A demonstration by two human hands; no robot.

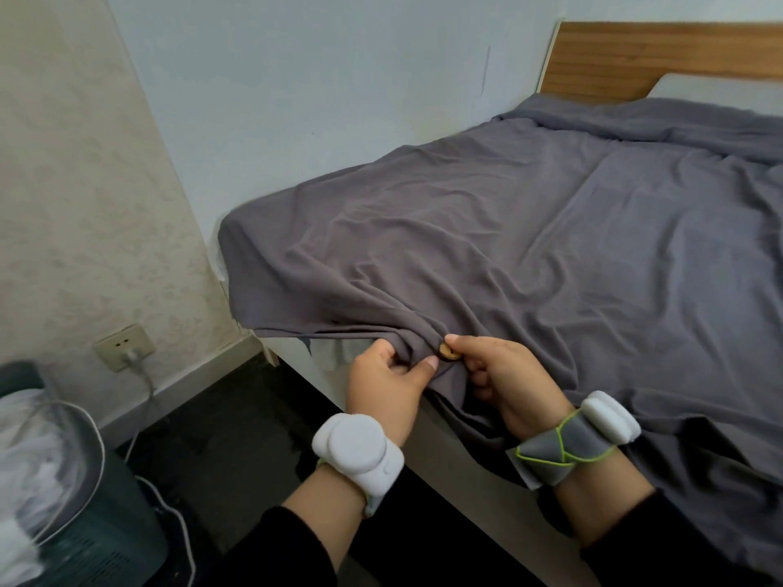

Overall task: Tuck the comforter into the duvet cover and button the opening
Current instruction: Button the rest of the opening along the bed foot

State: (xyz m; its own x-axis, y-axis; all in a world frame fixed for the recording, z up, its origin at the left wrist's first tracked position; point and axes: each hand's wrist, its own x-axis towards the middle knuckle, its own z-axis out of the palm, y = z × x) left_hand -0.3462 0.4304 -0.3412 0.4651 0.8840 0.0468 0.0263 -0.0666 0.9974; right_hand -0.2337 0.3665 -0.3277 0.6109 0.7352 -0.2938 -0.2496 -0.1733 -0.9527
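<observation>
Wrists nearest, each banded with a white device [358, 449]. Left hand [387, 385]: fingers are curled into the hem of the duvet cover [529, 247], and the thumb is laid toward a small brown button [448, 352]. Right hand [504, 383]: the button is pinched between thumb and forefinger, the other fingers curled against the cloth. Grey cover is spread, wrinkled, across the bed, its near edge hung over the side. Wall socket [123, 345] is set low at left. Wooden headboard [661, 57] and white pillow [720, 89] are placed farthest, at right.
</observation>
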